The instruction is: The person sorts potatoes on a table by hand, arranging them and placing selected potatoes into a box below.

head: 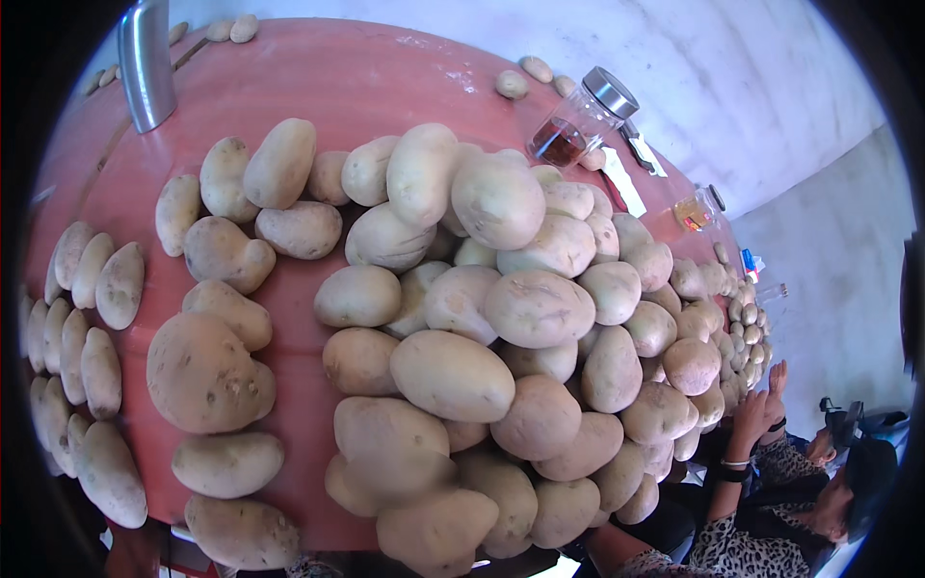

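Neither of my hands is in view. Before me a red tabletop (303, 303) carries a large heap of potatoes, among them an oval potato (452, 376) near the middle and a round potato (498, 201) on top. Left of the heap, several potatoes lie in a loose column, with a big knobbly potato (206, 372) and a long potato (228, 465) below it. Farther left stand close rows of smaller-looking potatoes, one of them a slender potato (120, 286). Part of the heap's lower side is blurred.
A steel tumbler (147, 68) stands at the upper left. A lidded glass jar (582, 119) of dark liquid, a black-handled knife (639, 147) and a second jar (699, 208) are along the far edge. At the lower right sit co-workers, one with raised forearms (744, 433) beside the heap.
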Tool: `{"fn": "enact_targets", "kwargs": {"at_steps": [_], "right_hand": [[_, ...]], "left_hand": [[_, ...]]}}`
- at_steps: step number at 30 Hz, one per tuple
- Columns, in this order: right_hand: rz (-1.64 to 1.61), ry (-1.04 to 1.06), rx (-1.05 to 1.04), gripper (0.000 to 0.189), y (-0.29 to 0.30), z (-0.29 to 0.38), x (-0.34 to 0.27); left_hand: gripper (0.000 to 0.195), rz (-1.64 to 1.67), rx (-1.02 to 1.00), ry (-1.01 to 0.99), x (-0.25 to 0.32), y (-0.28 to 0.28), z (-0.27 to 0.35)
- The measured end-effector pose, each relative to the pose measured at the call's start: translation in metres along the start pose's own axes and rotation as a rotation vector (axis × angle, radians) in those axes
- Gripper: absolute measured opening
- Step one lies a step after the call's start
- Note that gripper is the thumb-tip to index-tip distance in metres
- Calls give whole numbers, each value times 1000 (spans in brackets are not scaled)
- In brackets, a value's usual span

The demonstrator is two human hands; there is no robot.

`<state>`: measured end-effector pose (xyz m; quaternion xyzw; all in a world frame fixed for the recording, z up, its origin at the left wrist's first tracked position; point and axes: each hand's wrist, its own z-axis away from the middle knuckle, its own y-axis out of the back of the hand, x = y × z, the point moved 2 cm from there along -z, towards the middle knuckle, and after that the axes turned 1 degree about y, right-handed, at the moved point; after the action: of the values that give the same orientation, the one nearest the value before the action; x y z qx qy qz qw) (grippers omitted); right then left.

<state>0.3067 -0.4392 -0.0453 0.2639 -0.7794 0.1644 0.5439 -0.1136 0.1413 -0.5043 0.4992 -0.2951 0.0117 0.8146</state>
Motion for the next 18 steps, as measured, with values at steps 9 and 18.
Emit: {"fn": "enact_targets", "kwargs": {"at_steps": [9,18], "right_hand": [[-663,95,52,39,-15,44,-88],[-1363,765,-268,36,290,171,-92]], "left_hand": [[52,119,81,-83,24,28,66],[54,291,151,-155,16,81,197]]}}
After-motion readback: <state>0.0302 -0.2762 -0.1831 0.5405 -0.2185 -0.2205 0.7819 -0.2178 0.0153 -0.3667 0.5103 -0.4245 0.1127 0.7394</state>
